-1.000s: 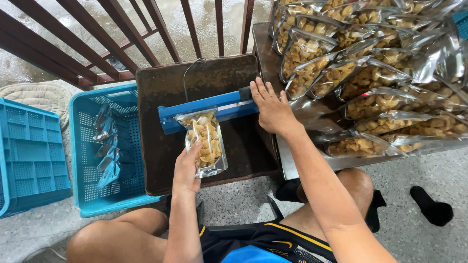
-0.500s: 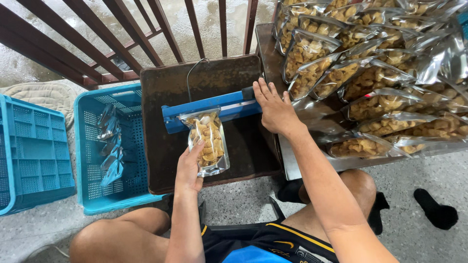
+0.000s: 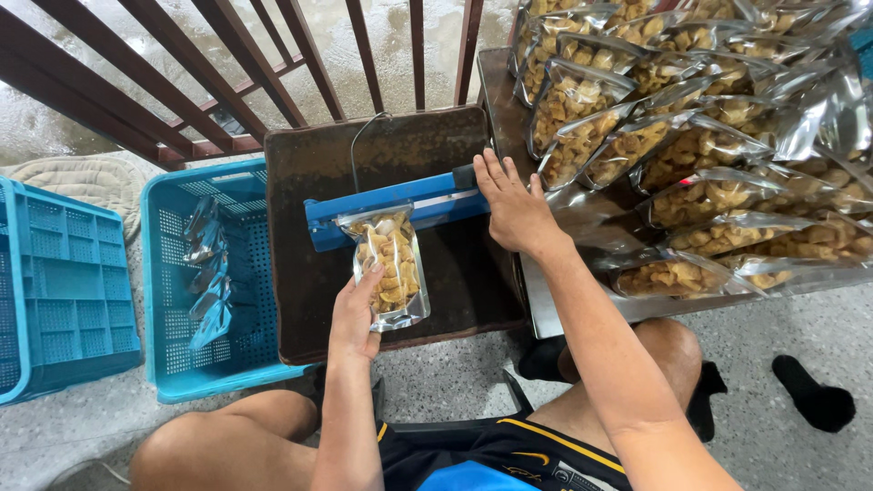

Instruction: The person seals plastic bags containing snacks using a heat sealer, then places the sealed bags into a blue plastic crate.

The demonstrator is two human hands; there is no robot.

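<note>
A blue heat sealer (image 3: 400, 202) lies across a dark brown stand (image 3: 391, 145). My right hand (image 3: 511, 205) presses flat on the right end of its arm. A clear pouch of golden snacks (image 3: 391, 264) has its top edge under the sealer bar. My left hand (image 3: 355, 314) holds that pouch by its lower left side.
A heap of filled clear snack pouches (image 3: 691, 136) covers a metal table (image 3: 582, 314) on the right. A blue plastic crate (image 3: 214, 273) with several pouches stands left of the stand, another blue crate (image 3: 59, 282) further left. Brown railing bars (image 3: 227, 64) run behind.
None beyond a slight shift of the camera; both hands keep their places on the sealer arm and the pouch.
</note>
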